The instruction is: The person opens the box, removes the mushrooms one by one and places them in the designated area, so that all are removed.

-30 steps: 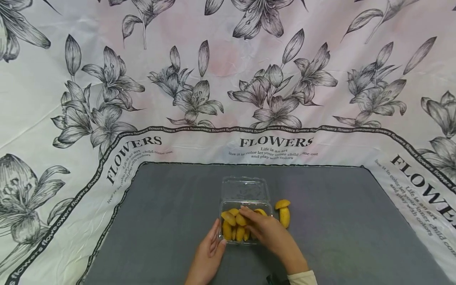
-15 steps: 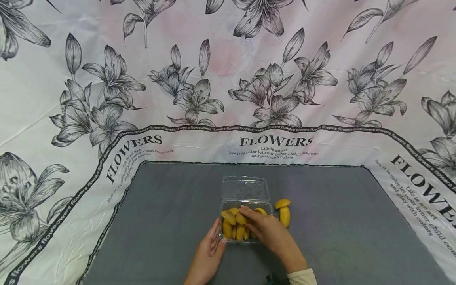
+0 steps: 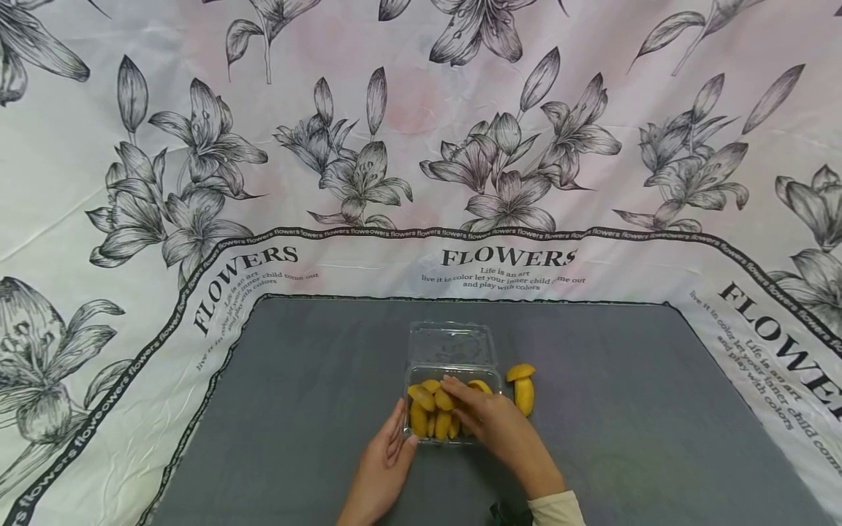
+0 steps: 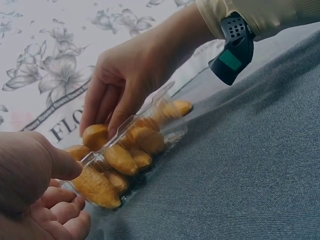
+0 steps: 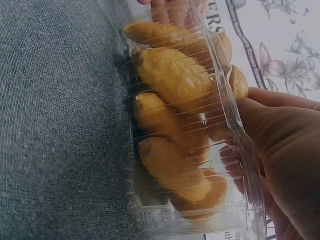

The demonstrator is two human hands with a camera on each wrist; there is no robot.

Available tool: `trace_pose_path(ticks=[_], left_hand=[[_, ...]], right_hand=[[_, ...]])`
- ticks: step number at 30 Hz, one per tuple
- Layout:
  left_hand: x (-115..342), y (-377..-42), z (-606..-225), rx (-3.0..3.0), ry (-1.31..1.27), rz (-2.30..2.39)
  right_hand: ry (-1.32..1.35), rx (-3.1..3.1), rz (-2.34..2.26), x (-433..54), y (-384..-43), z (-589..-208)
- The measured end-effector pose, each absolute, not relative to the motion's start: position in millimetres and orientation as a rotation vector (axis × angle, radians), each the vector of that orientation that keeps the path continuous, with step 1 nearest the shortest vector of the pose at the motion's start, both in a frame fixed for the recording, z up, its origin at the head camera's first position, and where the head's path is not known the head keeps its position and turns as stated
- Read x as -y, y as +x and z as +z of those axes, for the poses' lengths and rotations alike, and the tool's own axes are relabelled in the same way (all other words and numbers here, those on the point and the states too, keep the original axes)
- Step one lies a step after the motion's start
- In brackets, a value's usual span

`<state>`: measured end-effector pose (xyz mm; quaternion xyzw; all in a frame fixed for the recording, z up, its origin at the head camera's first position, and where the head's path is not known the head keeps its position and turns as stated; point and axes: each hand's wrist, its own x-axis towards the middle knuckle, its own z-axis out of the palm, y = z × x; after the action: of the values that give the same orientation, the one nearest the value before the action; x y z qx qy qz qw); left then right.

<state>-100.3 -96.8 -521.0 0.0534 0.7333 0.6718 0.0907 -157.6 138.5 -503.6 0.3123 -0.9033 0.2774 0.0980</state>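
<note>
Head view showed the right hand pinching a yellow mushroom inside the clear box while the left hand held the box's near left corner between thumb and fingers, so gentle pressure and steady bracing seemed wisest.

A clear plastic box sits on the grey surface, its lid folded open at the far side. Inside, yellow mushrooms crowd together, stems nearest; a loose mushroom lies just to the right, cap farthest.
</note>
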Motion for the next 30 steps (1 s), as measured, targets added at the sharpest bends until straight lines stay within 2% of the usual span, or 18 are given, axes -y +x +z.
trace_pose_path(ticks=[30], left_hand=[[96.2,-99.6,-520.9,-2.167,0.134,1.987]], right_hand=[[0.834,2.493,0.767,-153.8,-158.1,-495.9]])
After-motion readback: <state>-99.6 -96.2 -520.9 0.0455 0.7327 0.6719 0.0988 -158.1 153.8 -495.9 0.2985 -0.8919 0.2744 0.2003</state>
